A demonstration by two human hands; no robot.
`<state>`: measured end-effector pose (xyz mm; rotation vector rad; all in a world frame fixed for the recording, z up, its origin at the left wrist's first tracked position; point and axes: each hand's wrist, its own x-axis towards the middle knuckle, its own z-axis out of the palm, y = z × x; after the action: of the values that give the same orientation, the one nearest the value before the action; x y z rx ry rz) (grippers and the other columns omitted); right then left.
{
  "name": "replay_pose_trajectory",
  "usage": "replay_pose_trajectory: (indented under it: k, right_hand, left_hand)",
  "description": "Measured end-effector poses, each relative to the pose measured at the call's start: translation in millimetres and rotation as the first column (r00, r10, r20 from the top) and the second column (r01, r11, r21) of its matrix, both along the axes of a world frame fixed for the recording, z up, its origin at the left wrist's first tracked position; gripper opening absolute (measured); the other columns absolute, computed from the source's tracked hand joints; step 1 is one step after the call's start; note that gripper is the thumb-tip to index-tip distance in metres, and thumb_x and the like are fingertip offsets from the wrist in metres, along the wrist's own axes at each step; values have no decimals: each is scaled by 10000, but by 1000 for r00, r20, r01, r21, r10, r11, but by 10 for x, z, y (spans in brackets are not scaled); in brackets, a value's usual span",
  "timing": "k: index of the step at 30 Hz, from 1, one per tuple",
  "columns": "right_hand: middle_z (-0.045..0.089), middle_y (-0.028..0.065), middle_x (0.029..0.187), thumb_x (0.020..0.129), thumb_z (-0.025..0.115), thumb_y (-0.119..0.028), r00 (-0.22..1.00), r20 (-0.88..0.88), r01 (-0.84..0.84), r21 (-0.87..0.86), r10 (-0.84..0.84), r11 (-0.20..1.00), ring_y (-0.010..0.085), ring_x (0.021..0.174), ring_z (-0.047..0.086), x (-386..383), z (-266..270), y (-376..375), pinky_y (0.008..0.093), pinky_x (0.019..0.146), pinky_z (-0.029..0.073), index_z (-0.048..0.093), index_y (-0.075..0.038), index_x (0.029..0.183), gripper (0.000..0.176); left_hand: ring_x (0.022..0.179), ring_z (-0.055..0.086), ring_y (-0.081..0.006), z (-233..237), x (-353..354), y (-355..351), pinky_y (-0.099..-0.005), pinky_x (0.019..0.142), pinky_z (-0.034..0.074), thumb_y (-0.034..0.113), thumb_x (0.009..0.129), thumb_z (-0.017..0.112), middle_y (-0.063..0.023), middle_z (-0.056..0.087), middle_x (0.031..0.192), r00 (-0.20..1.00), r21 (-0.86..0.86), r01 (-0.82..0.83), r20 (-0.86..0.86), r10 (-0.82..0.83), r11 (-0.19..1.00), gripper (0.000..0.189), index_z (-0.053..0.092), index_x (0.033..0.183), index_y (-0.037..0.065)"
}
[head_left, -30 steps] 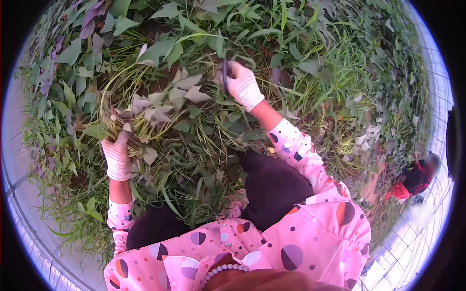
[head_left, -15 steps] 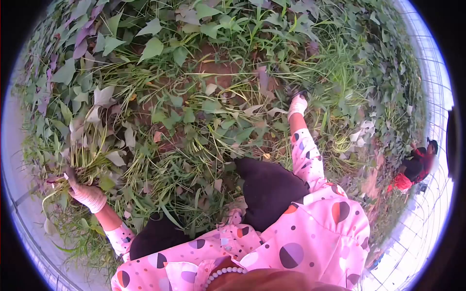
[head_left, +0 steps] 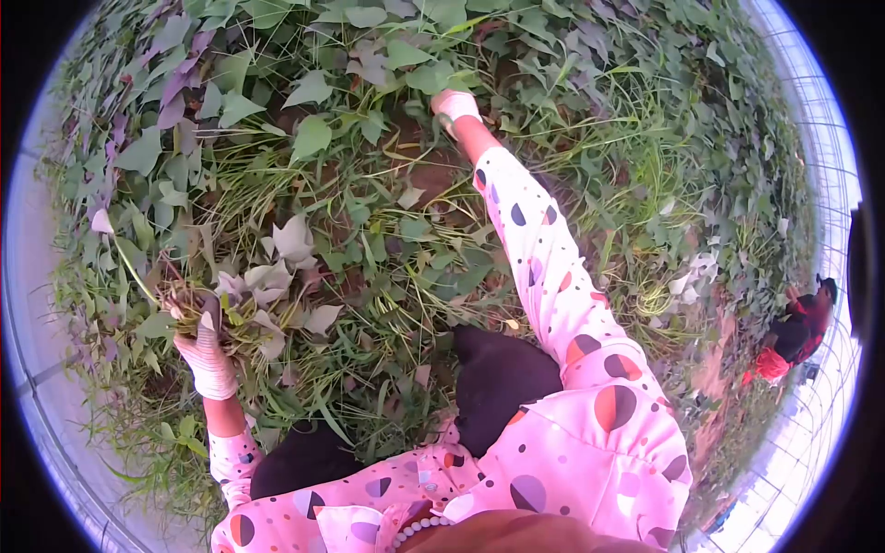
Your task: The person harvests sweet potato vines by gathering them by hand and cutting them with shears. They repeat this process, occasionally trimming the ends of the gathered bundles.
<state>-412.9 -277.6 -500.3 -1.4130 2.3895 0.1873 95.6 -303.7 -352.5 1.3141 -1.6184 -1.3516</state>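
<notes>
My left hand (head_left: 207, 358), in a pale glove with dark fingertips, is closed round a bundle of cut vines (head_left: 198, 309) at the left. Pale leaves (head_left: 293, 241) stick out to the right of the bundle. My right hand (head_left: 454, 106), also in a pale glove, reaches far forward among green leafy vines (head_left: 406, 55). Its fingers are mostly hidden by leaves, and whether it holds anything does not show. Brown soil (head_left: 429, 180) shows between the stems just below it.
Dense foliage (head_left: 682, 101) covers the ground ahead and at the right. Another person (head_left: 797, 332) in red and black bends at the far right, near a netted wall (head_left: 830, 147). My dark-clad knees (head_left: 498, 378) are close below the vines.
My right arm has stretched forward and to the left, into the leaves. My left hand has lifted and moved right with the vine bundle, whose leaves now point right.
</notes>
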Motion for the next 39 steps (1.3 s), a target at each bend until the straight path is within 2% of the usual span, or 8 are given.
replay_pose_trajectory:
  k: [2, 3, 10, 15, 18, 22, 27, 39]
  right_hand:
    - [638, 144, 1142, 841, 512, -170, 938, -5, -344, 88, 346, 935, 320, 1044, 617, 443, -414, -290, 384, 864, 500, 681, -39, 1029, 284]
    - [646, 152, 1123, 828, 539, -144, 975, 194, 90, 91, -107, 992, 311, 1053, 621, 766, -270, -342, 394, 859, 508, 682, -54, 1050, 279]
    - [653, 214, 1009, 850, 516, -252, 964, 250, 52, 145, -88, 988, 364, 960, 630, 858, -958, 270, 448, 809, 508, 666, -12, 978, 310]
    - [656, 212, 876, 840, 560, -298, 951, 301, -39, -118, 73, 992, 375, 858, 633, 1060, -729, 884, 446, 777, 507, 605, -12, 967, 316]
    - [649, 195, 878, 838, 563, -334, 912, 406, 20, -190, 60, 982, 373, 852, 621, 1107, -447, 1111, 431, 761, 503, 635, -83, 978, 297]
    - [664, 184, 864, 860, 604, -237, 740, 644, 622, -548, -194, 559, 303, 760, 643, 760, -622, 1381, 343, 714, 492, 623, -19, 1001, 261]
    - [621, 81, 720, 912, 498, -452, 81, 779, 990, 7, -622, 138, 202, 631, 555, -250, -790, 1903, 347, 608, 451, 638, 22, 948, 495]
    - [670, 207, 912, 827, 505, -532, 800, 217, 554, 89, -559, 828, 343, 870, 645, -406, -121, 2050, 389, 794, 481, 677, -11, 967, 567]
  left_hand:
    - [827, 561, -104, -7, -323, 45, -268, 800, 463, 189, 860, 651, -24, 616, 951, 983, -61, 136, 137, -126, 989, 329, 589, 1105, -21]
    - [811, 558, -95, -37, -413, 41, -265, 786, 464, 177, 856, 654, -22, 619, 922, 962, 29, 220, 160, -222, 975, 325, 587, 1104, -22]
    - [869, 612, -106, -453, -871, 35, -267, 777, 494, -14, 843, 568, -73, 662, 1023, 630, -183, 764, 418, -654, 619, 320, 578, 1162, 4]
    - [875, 600, -100, -766, -930, 76, -259, 784, 486, -64, 829, 520, -52, 652, 989, 910, 554, 411, -197, -365, 724, 303, 578, 1119, -1]
    - [831, 608, -107, -586, -1000, 182, -250, 750, 490, -89, 808, 540, -48, 657, 937, 817, 308, 557, -34, -576, 772, 286, 588, 1077, -5]
    - [858, 610, -109, -564, -947, 242, -262, 770, 494, -66, 809, 570, -43, 656, 951, 818, 408, 542, -56, -573, 734, 278, 580, 1080, -5]
    - [979, 617, -174, -633, -815, 254, -301, 894, 478, 78, 802, 684, -71, 642, 1130, 768, 448, 576, -11, -640, 684, 417, 549, 1187, -7]
    - [996, 573, -148, -970, -597, 328, -292, 929, 484, -76, 858, 503, -76, 592, 1116, 856, 623, 501, -256, -449, 601, 316, 506, 1166, -7]
